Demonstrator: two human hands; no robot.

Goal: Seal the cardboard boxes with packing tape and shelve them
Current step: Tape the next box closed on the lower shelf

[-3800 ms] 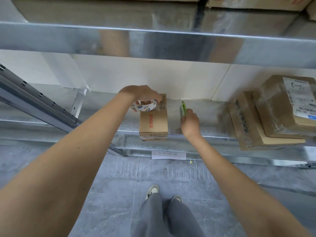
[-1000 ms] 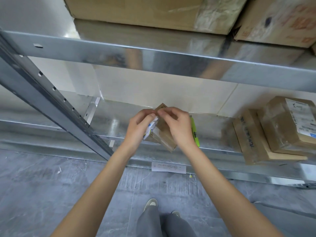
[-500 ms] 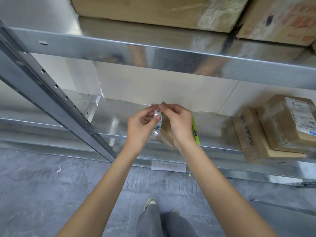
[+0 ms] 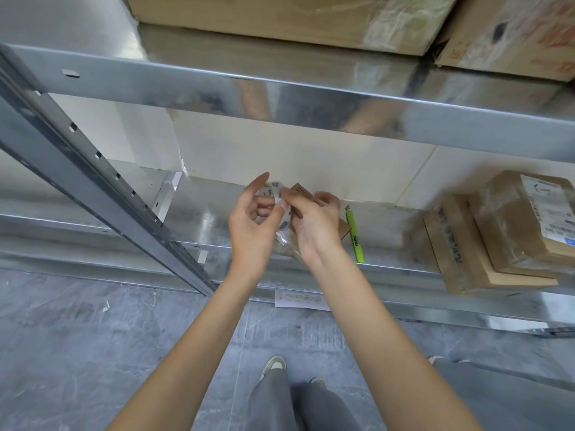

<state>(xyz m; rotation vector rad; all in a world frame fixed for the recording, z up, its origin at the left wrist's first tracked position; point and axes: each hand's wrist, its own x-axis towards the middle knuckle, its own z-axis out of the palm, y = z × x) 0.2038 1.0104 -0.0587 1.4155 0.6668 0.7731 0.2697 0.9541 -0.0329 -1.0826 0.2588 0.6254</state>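
Head view. The left hand (image 4: 253, 227) holds the white printed roll of packing tape (image 4: 270, 194), fingers curled through its core; its grip is grasping the roll. The right hand (image 4: 315, 227) pinches the clear free tape end (image 4: 284, 234) at the thumb and steadies the small brown cardboard box (image 4: 303, 194), which sits tilted between both hands above the galvanised metal shelf (image 4: 199, 219). A lime-green utility knife (image 4: 354, 236) lies on the shelf just right of the right hand.

Assessment: sealing is in hand; the tape is being started on the box. Next move calls for drawing tape along the seam, pressing it flat, then cutting with the knife.
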